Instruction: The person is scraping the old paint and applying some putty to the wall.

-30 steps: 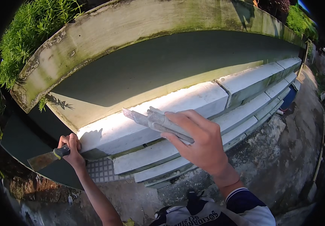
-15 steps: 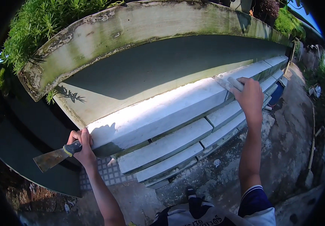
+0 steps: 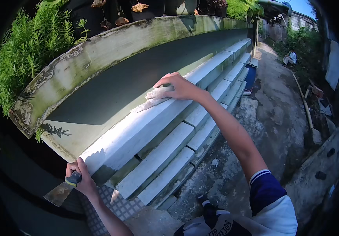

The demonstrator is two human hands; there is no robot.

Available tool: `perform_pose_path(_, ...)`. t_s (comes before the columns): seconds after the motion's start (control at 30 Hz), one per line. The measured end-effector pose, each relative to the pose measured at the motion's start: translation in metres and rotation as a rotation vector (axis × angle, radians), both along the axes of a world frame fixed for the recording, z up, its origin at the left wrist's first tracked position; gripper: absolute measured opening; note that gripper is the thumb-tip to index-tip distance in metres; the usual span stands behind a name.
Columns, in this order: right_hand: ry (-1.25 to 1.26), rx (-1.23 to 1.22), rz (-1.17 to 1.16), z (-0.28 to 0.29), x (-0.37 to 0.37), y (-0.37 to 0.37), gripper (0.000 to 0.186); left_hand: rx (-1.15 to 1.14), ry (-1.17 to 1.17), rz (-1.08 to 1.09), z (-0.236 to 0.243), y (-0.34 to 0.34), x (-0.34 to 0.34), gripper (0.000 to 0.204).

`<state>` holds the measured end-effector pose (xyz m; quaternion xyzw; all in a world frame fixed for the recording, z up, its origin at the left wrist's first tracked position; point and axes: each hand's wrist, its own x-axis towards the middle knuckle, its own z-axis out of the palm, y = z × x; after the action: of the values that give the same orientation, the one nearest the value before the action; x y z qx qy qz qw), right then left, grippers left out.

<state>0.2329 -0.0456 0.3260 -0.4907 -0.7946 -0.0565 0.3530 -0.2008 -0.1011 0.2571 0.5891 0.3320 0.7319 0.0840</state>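
My left hand grips a putty knife by its dark handle with yellow trim, its worn metal blade pointing down to the left. The same hand rests against the near left corner of a white block ledge. Farther along, my right hand is closed around a bunched, dusty whitish rag and presses it onto the ledge's top. The palm hides part of the rag. Behind the ledge rises a greenish plastered wall, mostly in shadow.
Stepped white blocks project below the ledge. A mossy concrete rim overhangs it, with green plants above. A blue container stands at the far end. Along the path to the right lies a long-handled tool; another person sits farther off.
My right hand and the rag have come toward me and to the left along the ledge. My view has turned, showing more of the path. The left hand still holds the putty knife at the corner.
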Motion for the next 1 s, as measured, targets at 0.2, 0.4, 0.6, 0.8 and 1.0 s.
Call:
perform_pose_path(0.2,0.300,0.397,-0.080,-0.006,-0.039,-0.042,0.021,-0.037,-0.094,-0.042,0.002,-0.003,-0.002,0.039)
perform_pose_path(0.4,0.642,-0.062,0.431,-0.077,-0.099,-0.120,0.020,-0.009,-0.049,-0.055,0.007,-0.005,0.003,0.042)
perform_pose_path(0.6,0.881,-0.404,0.460,-0.181,-0.135,-0.152,0.018,0.359,-0.081,-0.447,0.008,-0.022,-0.004,0.052)
perform_pose_path(0.8,1.146,-0.699,0.882,-0.216,-0.184,-0.165,0.057,-0.107,-0.253,-0.561,-0.068,-0.095,0.060,0.048)
perform_pose_path(1.0,1.526,-0.630,0.811,-0.205,-0.208,-0.177,0.080,-0.333,0.001,-0.605,-0.079,-0.097,0.113,0.058)
